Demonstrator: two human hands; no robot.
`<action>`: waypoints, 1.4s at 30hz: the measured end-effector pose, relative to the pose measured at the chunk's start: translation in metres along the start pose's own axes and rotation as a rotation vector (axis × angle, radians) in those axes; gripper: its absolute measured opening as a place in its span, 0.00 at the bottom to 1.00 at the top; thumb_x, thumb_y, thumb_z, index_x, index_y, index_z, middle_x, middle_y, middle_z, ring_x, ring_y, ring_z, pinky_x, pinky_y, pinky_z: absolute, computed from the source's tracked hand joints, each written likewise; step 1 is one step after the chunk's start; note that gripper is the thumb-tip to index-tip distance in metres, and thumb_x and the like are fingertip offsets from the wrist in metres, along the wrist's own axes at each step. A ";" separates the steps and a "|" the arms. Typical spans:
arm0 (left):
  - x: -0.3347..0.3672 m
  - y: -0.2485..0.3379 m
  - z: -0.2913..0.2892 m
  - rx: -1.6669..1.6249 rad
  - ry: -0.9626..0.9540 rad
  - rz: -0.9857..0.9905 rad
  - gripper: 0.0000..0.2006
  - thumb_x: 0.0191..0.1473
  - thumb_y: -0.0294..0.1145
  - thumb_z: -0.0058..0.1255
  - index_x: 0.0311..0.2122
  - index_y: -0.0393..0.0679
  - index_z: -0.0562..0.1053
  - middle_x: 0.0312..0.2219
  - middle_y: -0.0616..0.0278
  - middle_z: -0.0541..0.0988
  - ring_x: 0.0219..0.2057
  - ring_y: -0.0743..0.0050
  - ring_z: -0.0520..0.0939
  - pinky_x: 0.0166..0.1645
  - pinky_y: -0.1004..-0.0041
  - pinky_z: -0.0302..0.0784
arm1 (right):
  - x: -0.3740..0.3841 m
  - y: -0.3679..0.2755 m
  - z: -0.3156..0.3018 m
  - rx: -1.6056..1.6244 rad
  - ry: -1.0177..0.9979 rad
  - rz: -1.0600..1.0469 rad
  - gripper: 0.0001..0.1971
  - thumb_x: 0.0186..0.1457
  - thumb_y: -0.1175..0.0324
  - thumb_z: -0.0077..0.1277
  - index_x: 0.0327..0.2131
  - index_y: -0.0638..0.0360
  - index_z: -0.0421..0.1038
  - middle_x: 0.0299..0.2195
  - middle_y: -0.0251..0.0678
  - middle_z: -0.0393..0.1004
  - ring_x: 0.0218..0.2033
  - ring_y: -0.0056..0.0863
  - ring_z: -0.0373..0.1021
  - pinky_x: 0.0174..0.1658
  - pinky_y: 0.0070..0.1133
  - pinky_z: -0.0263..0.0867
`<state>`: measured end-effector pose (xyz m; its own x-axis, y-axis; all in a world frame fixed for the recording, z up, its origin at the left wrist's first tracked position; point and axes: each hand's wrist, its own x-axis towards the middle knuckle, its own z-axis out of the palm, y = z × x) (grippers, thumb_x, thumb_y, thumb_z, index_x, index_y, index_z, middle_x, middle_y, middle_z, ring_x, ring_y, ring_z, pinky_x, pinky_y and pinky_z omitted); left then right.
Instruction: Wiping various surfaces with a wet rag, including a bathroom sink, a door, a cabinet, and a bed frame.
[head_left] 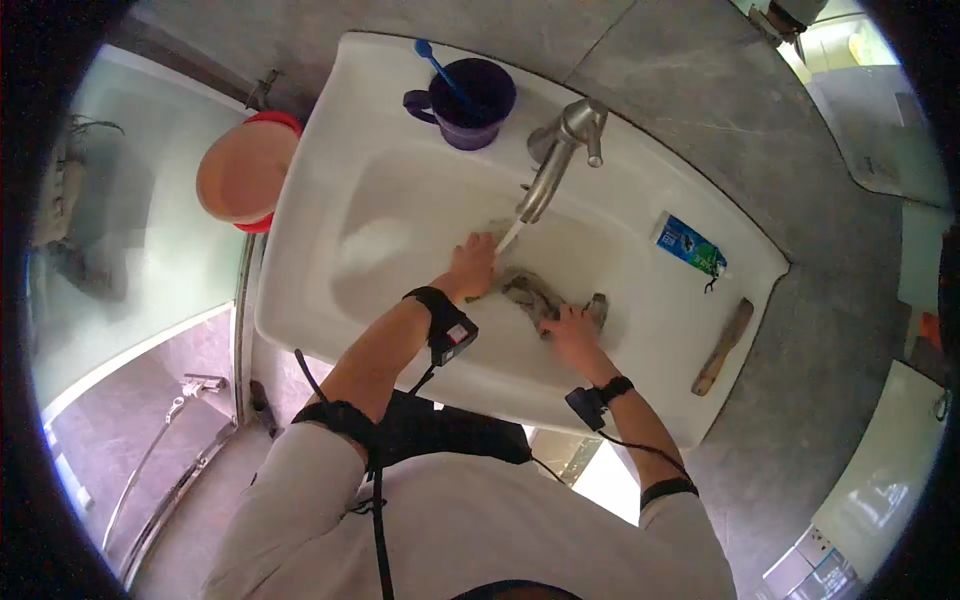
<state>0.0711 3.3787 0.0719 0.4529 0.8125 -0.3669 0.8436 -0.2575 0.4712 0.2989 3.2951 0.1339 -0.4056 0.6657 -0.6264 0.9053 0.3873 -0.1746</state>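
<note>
A wet grey cloth (530, 290) lies bunched in the white sink basin (390, 230). My right hand (577, 338) grips its right part, fingers curled over it and thumb toward the left. Just left of the running water, my left hand (472, 265) is closed, with bits of the grey cloth showing beside its fingers; the fingertips are hidden. Water runs from the metal faucet (548, 185) between the hands and the back rim.
On the back rim stands a dark purple mug (470, 110) with a blue toothbrush (436, 60) in it. A toothpaste tube (690, 245) and a wooden-handled brush (722, 347) lie on the right rim. Left of the sink are a red-rimmed basin (245, 172) and a glass panel (150, 210).
</note>
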 end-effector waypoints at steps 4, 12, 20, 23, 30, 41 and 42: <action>0.004 0.015 0.009 0.391 -0.007 0.070 0.19 0.39 0.30 0.52 0.40 0.35 0.71 0.48 0.56 0.60 0.52 0.54 0.57 0.45 0.53 0.65 | -0.017 0.018 0.012 0.102 0.092 -0.074 0.21 0.33 0.73 0.53 0.36 0.37 0.71 0.36 0.39 0.63 0.43 0.41 0.59 0.46 0.33 0.55; 0.008 0.019 0.028 -0.070 0.164 -0.184 0.20 0.44 0.27 0.47 0.45 0.34 0.66 0.46 0.58 0.59 0.49 0.55 0.60 0.44 0.64 0.65 | -0.021 0.006 -0.011 0.370 0.238 0.018 0.23 0.31 0.79 0.49 0.34 0.39 0.73 0.35 0.39 0.63 0.40 0.42 0.59 0.44 0.32 0.56; 0.021 0.027 0.019 0.043 0.097 -0.086 0.19 0.52 0.37 0.39 0.50 0.47 0.62 0.40 0.50 0.68 0.41 0.54 0.70 0.43 0.64 0.69 | -0.024 0.022 0.014 0.344 0.300 0.046 0.22 0.32 0.79 0.48 0.35 0.40 0.73 0.33 0.39 0.63 0.37 0.40 0.60 0.41 0.32 0.58; 0.021 -0.014 0.053 0.554 0.115 -0.036 0.17 0.51 0.34 0.41 0.47 0.46 0.64 0.41 0.52 0.68 0.41 0.55 0.71 0.44 0.66 0.69 | -0.009 -0.002 0.006 0.428 0.452 0.170 0.24 0.32 0.77 0.50 0.38 0.40 0.72 0.33 0.40 0.63 0.38 0.41 0.61 0.40 0.33 0.59; 0.036 -0.025 0.050 -0.094 0.470 0.010 0.25 0.47 0.32 0.46 0.52 0.40 0.58 0.48 0.46 0.61 0.48 0.47 0.63 0.47 0.63 0.66 | -0.003 -0.013 0.014 0.286 0.404 0.101 0.27 0.33 0.75 0.52 0.43 0.40 0.69 0.36 0.42 0.62 0.41 0.42 0.61 0.43 0.32 0.59; 0.012 0.001 0.031 -0.030 0.082 0.039 0.20 0.43 0.18 0.40 0.46 0.32 0.61 0.49 0.48 0.61 0.46 0.47 0.63 0.47 0.60 0.66 | -0.009 -0.012 0.018 0.380 0.389 0.144 0.26 0.35 0.76 0.51 0.43 0.41 0.69 0.37 0.43 0.62 0.39 0.43 0.60 0.43 0.34 0.58; 0.010 -0.006 0.033 0.016 0.130 0.105 0.19 0.43 0.18 0.41 0.45 0.32 0.62 0.47 0.47 0.62 0.46 0.47 0.64 0.47 0.60 0.66 | -0.007 -0.014 0.017 0.354 0.413 0.127 0.26 0.35 0.76 0.51 0.44 0.41 0.68 0.37 0.43 0.62 0.39 0.43 0.60 0.43 0.34 0.58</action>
<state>0.0794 3.3711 0.0392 0.4990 0.8410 -0.2090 0.7982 -0.3521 0.4887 0.2912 3.2743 0.1274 -0.2418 0.9155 -0.3214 0.9085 0.0973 -0.4065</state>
